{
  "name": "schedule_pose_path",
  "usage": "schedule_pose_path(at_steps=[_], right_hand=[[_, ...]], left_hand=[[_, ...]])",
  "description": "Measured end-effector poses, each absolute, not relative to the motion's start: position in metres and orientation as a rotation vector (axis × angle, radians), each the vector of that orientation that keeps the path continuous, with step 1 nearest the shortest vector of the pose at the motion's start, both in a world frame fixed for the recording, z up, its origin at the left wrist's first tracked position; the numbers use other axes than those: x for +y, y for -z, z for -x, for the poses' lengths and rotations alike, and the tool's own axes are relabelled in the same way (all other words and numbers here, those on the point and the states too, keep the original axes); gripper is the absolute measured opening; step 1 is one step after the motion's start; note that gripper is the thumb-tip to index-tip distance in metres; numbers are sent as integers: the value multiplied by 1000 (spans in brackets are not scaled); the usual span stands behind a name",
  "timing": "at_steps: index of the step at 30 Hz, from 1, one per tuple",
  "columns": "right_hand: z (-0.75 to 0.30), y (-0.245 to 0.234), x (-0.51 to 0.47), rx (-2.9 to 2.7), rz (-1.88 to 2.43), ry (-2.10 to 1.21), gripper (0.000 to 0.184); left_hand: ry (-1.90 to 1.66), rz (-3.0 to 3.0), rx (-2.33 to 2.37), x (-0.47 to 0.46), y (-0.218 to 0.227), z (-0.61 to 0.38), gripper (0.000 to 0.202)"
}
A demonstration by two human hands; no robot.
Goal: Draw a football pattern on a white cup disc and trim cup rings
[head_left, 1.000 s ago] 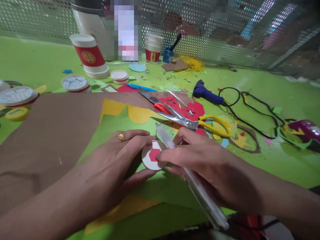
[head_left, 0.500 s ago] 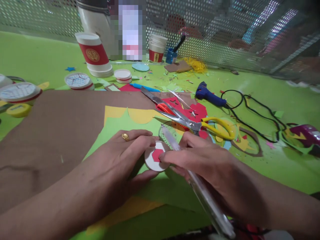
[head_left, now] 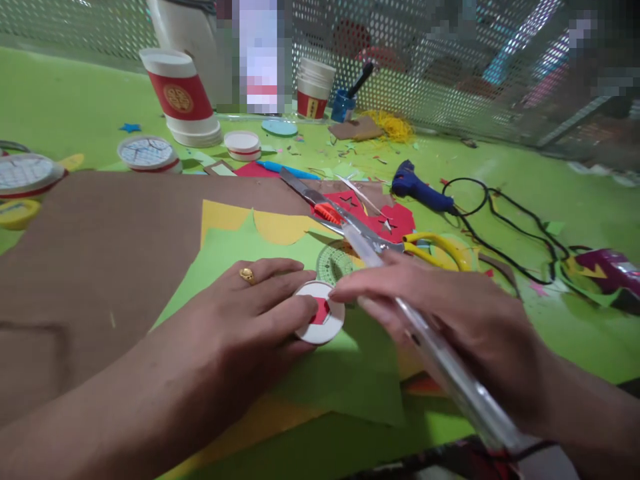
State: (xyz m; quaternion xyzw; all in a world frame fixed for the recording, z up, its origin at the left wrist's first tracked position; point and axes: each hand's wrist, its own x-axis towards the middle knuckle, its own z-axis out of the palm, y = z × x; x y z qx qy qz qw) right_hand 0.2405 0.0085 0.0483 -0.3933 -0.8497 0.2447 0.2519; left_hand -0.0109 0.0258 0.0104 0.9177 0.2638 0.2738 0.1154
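Note:
My left hand point(head_left: 255, 307), with a gold ring, grips a small white round disc point(head_left: 336, 320). One fingertip presses on the red paper hexagon point(head_left: 321, 311) at the disc's middle. Between the fingers of my right hand point(head_left: 440, 300) lies a long clear pen point(head_left: 435, 347), its narrow end pointing up and left. A right fingertip is at the disc's upper right rim. Under the hands are green paper point(head_left: 280, 247) and yellow paper point(head_left: 227, 215). Behind the disc, a green protractor point(head_left: 331, 262) is partly hidden. The yellow-handled scissors point(head_left: 440, 247) lie beyond the right hand.
Brown cardboard point(head_left: 110, 247) spreads at left. A blue glue gun point(head_left: 423, 189) with a black cord lies at right. Red paper with star cutouts point(head_left: 400, 215) is under the scissors. A red and white paper cup point(head_left: 177, 97), stacked cups point(head_left: 314, 90) and a blue pen point(head_left: 287, 170) are farther back.
My right hand has moved right and slightly up with the pen, its fingertip leaving the hexagon for the disc's rim. A left finger now presses on the hexagon.

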Motion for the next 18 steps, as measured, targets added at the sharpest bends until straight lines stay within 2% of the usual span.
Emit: schedule_pose_path(at_steps=[3,6,11,18], right_hand=[[-241,-45,15,-2275,1098,-644,21],[-240,-45,20,-2285,1036,-766,21],[-238,-47,19,-2300,995,-881,27],[-236,-48,18,-2340,960,-854,27]], left_hand=[[-779,-2685,801,26,-6,14,14],[-741,-2719,813,26,-2,15,16],[-697,-2764,840,25,-4,16,14],[-672,-2740,864,23,-6,16,16]])
